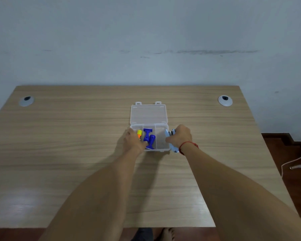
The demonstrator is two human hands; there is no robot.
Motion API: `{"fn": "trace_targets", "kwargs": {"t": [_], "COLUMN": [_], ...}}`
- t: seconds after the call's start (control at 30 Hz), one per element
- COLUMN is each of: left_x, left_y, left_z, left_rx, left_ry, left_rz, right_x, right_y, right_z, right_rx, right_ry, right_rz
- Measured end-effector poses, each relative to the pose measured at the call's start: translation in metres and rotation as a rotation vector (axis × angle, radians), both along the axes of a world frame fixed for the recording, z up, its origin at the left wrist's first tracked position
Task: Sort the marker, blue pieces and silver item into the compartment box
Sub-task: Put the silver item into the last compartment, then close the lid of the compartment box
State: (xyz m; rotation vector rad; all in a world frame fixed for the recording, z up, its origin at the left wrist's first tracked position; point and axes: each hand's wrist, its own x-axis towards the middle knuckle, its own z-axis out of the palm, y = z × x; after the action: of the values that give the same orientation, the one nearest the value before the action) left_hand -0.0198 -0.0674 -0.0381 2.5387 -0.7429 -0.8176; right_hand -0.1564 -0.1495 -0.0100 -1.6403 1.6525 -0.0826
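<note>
A clear plastic compartment box [162, 136] lies open at the table's middle, its lid [148, 113] flat behind it. The left compartment holds a yellow and orange marker [139, 133]. Two blue pieces [149, 138] lie in the middle compartment. The right compartment looks bare. My left hand [134, 141] rests on the box's left front edge, partly covering the marker; what it grips is unclear. My right hand [180, 136] is closed around a light blue and silver item [170, 134] just beyond the box's right wall.
The wooden table [76, 136] has two grey cable grommets [26, 101] [225, 100] near its far corners. A pale wall stands behind the table. To the right, a white cable [292, 162] lies on the dark floor.
</note>
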Motion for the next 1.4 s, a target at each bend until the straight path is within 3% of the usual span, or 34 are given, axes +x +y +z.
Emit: {"fn": "trace_targets", "kwargs": {"t": [0.2, 0.63, 0.8, 1.03, 1.3, 1.4], "left_x": [0.011, 0.042, 0.062, 0.064, 0.037, 0.025], "left_y": [-0.008, -0.028, -0.065, -0.078, -0.041, -0.021], "left_z": [-0.006, -0.008, -0.012, 0.004, 0.037, 0.038], "left_rx": [-0.062, -0.191, -0.233, -0.323, -0.298, -0.255], "left_ry": [0.010, 0.141, 0.226, 0.229, 0.066, 0.033], "left_rz": [0.012, 0.081, 0.053, 0.152, 0.294, 0.263], "right_x": [0.034, 0.051, 0.074, 0.079, 0.057, 0.041], "right_y": [-0.004, -0.031, -0.053, -0.066, -0.037, -0.014], "right_z": [-0.011, -0.017, -0.030, -0.012, 0.013, 0.018], "right_rx": [0.009, -0.090, 0.052, 0.029, -0.069, -0.020], "right_ry": [-0.080, -0.047, -0.138, -0.271, -0.231, -0.181], "right_rz": [-0.070, -0.063, -0.086, -0.316, -0.272, -0.143]}}
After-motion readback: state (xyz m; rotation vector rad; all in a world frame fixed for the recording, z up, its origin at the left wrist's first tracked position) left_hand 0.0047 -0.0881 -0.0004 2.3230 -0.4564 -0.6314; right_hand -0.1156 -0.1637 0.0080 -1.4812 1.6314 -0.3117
